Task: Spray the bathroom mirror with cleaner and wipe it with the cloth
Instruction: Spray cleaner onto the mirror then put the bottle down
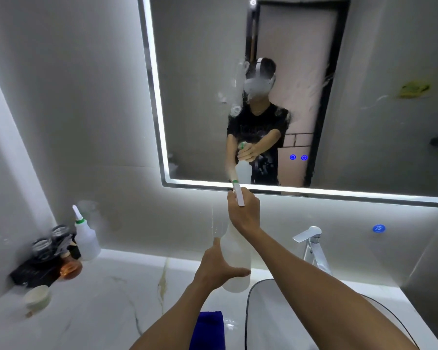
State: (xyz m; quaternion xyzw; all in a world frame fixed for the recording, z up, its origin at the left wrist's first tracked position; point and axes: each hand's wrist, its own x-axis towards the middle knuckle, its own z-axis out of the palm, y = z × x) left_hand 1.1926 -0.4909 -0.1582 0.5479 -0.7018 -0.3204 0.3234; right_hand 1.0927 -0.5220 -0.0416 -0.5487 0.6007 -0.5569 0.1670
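The lit-edged mirror (200,84) hangs on the wall ahead, with wet spray marks and droplets around its middle. I hold a translucent white spray bottle (235,251) upright just below the mirror's bottom edge. My right hand (243,210) grips its white and green spray head, nozzle pointing up at the glass. My left hand (218,269) holds the bottle's body from the left, thumb under its lower part. A blue cloth (209,329) lies folded on the counter beneath my left forearm.
A chrome tap (311,246) stands at the right above the dark-rimmed basin (248,311). At the left of the marble counter (99,299) are a second white squeeze bottle (85,238), dark jars, an amber bottle (70,266) and a small round tub (37,296).
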